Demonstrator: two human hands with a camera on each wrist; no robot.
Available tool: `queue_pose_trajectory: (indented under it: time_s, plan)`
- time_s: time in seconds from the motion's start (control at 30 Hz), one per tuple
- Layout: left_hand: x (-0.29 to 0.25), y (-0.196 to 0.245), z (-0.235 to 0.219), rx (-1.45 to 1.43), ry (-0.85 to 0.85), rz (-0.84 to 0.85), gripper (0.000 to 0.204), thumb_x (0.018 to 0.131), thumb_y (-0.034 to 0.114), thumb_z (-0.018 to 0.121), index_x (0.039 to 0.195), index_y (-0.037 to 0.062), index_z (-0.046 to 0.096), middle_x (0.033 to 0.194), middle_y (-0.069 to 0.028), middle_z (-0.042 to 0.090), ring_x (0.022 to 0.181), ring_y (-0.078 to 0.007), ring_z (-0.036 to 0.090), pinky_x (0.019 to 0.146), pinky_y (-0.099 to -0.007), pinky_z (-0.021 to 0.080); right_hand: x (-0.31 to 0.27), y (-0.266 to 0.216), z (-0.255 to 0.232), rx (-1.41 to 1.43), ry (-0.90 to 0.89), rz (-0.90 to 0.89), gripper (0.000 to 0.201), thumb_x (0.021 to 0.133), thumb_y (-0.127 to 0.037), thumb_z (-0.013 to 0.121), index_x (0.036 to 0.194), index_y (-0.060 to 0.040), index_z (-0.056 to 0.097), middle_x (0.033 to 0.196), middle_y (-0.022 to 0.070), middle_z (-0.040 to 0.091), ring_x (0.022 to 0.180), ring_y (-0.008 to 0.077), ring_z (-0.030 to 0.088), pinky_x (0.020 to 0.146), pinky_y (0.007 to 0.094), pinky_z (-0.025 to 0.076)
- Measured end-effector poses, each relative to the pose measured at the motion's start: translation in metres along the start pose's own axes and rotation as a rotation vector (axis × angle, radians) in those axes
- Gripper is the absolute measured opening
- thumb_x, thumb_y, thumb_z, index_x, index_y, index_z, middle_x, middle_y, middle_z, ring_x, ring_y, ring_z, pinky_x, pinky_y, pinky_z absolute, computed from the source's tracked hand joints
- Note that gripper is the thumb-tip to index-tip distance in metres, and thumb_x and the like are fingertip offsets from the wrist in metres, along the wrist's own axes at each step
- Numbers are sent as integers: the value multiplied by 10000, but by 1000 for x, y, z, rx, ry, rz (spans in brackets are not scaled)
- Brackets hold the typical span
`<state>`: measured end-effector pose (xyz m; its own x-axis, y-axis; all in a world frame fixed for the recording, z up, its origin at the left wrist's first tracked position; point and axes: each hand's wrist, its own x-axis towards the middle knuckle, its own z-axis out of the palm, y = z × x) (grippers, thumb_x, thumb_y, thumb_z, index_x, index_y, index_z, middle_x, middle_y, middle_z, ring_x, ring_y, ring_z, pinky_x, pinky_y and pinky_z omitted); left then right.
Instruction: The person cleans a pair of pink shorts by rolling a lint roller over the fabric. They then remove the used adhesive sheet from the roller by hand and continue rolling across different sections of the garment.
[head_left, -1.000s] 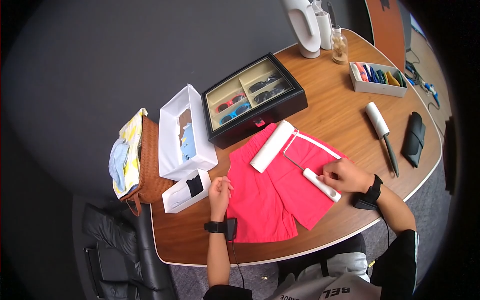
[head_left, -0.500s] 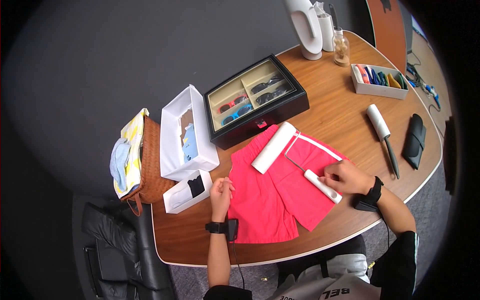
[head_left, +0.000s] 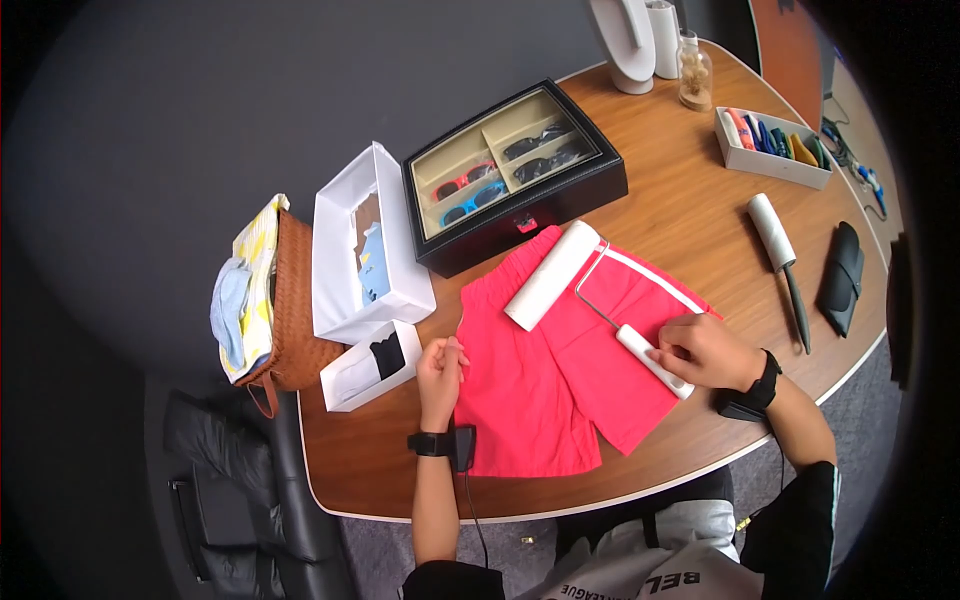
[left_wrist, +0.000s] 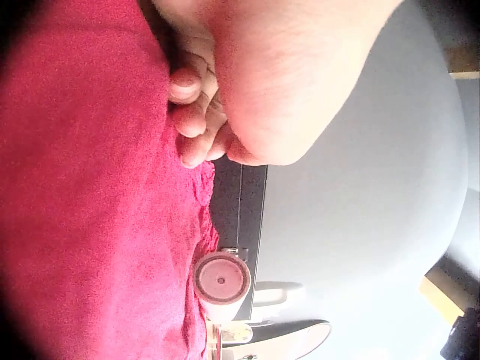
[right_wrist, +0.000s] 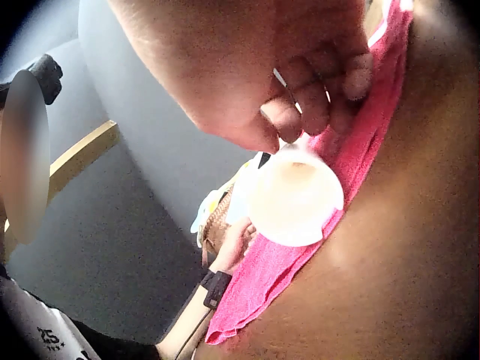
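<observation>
Pink shorts with a white side stripe lie spread on the table. Across them rests a large lint roller, its white handle pointing toward the person. My right hand rests on the shorts beside that handle, fingers loosely curled and fingertips right at it. The handle's round end shows below the fingers in the right wrist view. My left hand rests at the left edge of the shorts, fingers loosely bent with nothing in them; its fingertips lie close to the pink cloth in the left wrist view.
A black glasses case with several sunglasses stands behind the shorts. To the left are a white box, a small sock box and a woven basket. A smaller lint roller, a black pouch and another sock box lie right.
The head view has tilted slightly, so the table's things sit a little higher in it. Both hands, the shorts and the lint roller keep their places.
</observation>
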<state>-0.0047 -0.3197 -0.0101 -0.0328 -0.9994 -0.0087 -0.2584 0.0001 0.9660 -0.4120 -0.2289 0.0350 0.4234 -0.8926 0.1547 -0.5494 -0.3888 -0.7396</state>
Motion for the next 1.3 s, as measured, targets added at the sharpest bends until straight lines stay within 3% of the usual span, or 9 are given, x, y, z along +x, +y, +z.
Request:
queue_pose_trajectory:
  time_s: [0.67, 0.73, 0.83, 1.17, 1.23, 1.27, 1.3]
  plan:
    - [1, 3, 0, -22, 9, -14, 203, 1045, 156, 537, 889, 35, 586, 697, -20, 607, 510, -36, 462, 469, -197, 341, 1, 6, -2, 102, -9, 28, 322, 928, -171, 665, 677, -15, 535, 633, 141, 534, 566, 294, 534, 554, 383, 415]
    - [0, 3, 1, -21, 13, -13, 205, 1045, 158, 537, 889, 35, 586, 696, -19, 606, 510, -36, 461, 468, -197, 340, 2, 5, -3, 104, 1, 13, 305, 931, -130, 659, 679, -9, 539, 628, 132, 526, 559, 257, 527, 549, 362, 414]
    - [0, 3, 0, -19, 11, -1, 205, 1046, 160, 536, 890, 36, 586, 697, -18, 603, 509, -35, 459, 466, -197, 339, 3, 2, -6, 110, -21, 34, 320, 942, -172, 645, 686, -10, 542, 649, 149, 544, 570, 297, 535, 556, 388, 420]
    - [0, 1, 0, -65, -7, 8, 189, 1042, 136, 533, 894, 30, 583, 703, -14, 601, 518, -37, 463, 475, -192, 349, 2, 6, -2, 50, 0, 55, 316, 955, -198, 633, 704, -17, 572, 591, 154, 513, 544, 278, 539, 545, 377, 425]
    - [0, -1, 0, -64, -4, 18, 187, 1042, 135, 532, 896, 29, 583, 704, -15, 601, 520, -38, 464, 475, -193, 351, 1, 5, -2, 92, 16, 104, 255, 949, -207, 644, 776, -25, 597, 573, 125, 525, 538, 251, 549, 545, 360, 437]
    - [1, -1, 0, -47, -3, 18, 186, 1041, 133, 531, 897, 28, 582, 704, -15, 601, 522, -38, 466, 475, -193, 353, 2, -2, -5, 143, 25, 184, 175, 940, -208, 658, 926, -33, 648, 684, 114, 599, 584, 234, 581, 570, 338, 468]
    - [2, -2, -1, -59, -7, 22, 186, 1041, 133, 531, 897, 28, 582, 704, -15, 601, 522, -38, 466, 475, -193, 353, 3, -7, -5, 130, 28, 188, 175, 940, -208, 658, 926, -33, 648, 684, 114, 599, 584, 234, 581, 570, 338, 468]
